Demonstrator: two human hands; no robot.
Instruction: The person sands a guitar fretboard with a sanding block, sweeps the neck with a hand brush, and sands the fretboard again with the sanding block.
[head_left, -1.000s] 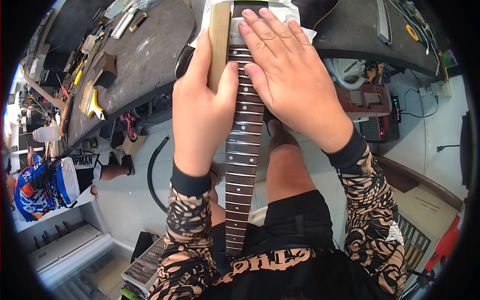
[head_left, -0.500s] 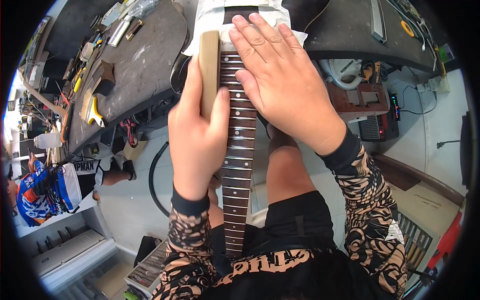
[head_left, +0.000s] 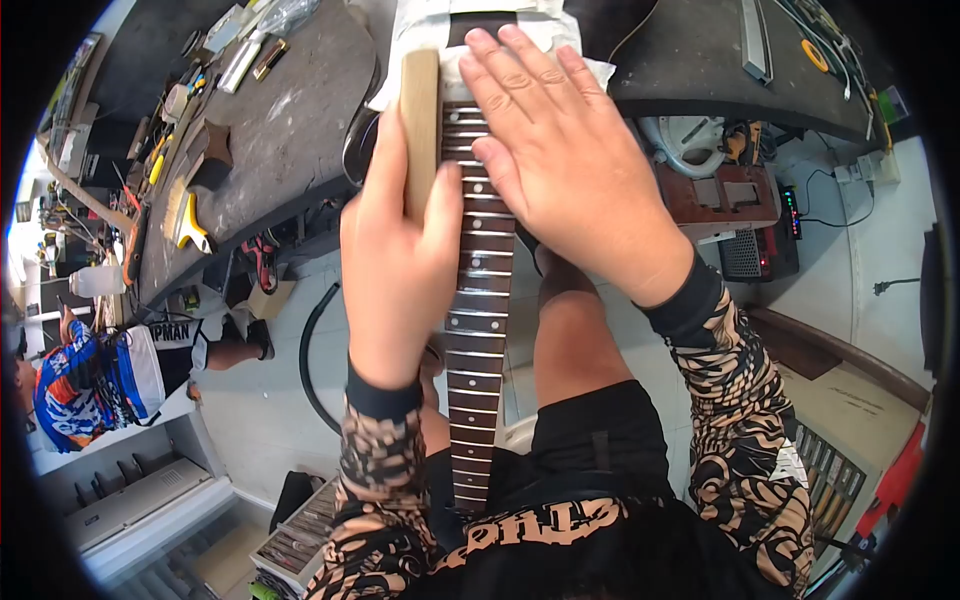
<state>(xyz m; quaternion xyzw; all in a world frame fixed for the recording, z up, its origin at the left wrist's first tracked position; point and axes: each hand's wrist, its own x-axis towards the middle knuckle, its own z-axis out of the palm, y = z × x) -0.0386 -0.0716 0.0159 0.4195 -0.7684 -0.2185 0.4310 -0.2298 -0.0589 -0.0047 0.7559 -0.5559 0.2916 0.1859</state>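
A guitar neck [head_left: 476, 350] runs from the bench toward my body, its dark fretboard lined with metal frets and pale dot inlays. My left hand [head_left: 395, 270] is closed around a long wooden block [head_left: 422, 130], which lies along the left edge of the neck. The block's underside is hidden. Over the upper end of the fretboard, my right hand [head_left: 570, 160] rests flat with fingers stretched out, its fingertips on white masking paper [head_left: 425, 25] that covers part of the guitar body. Nothing is held in that hand.
A dark workbench [head_left: 290, 130] carries a yellow-handled brush [head_left: 188, 225] and several tools at left. A metal channel bar [head_left: 756, 40] lies at right. Below stands a dark red machine [head_left: 720, 200]. Another person [head_left: 100, 370] is at the far left. A black hose [head_left: 310, 360] curves across the floor.
My left hand and the wooden block have slid a little farther up along the neck, away from my body. My right hand has stayed in place.
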